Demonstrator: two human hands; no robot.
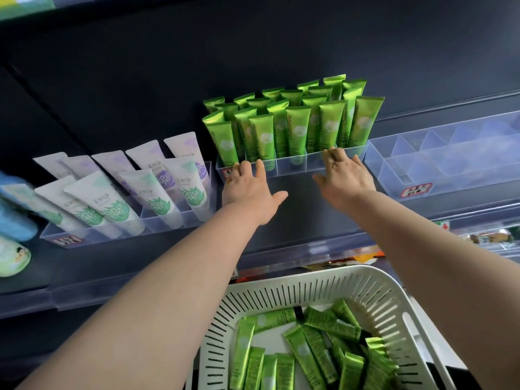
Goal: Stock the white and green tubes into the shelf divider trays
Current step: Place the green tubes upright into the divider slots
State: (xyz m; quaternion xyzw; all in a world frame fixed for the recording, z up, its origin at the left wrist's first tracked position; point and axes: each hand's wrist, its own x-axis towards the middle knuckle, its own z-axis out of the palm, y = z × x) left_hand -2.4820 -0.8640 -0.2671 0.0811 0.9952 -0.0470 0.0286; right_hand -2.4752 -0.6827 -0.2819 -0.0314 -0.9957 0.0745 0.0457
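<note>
Several green tubes (pixel 295 130) stand upright in a clear divider tray (pixel 292 166) on the dark shelf. My left hand (pixel 249 188) holds the tray's front wall near its left end, fingers curled over the rim. My right hand (pixel 346 175) grips the same front wall toward its right end. To the left, white tubes (pixel 112 204) with green or purple prints lean in another clear tray (pixel 92 235). More green tubes (pixel 312 350) lie loose in a white slotted basket (pixel 374 291) below.
An empty clear divider tray (pixel 450 161) sits on the shelf at the right. The shelf's clear front rail (pixel 140 285) runs across below the trays. Blue and green items (pixel 14 220) blur at the far left edge.
</note>
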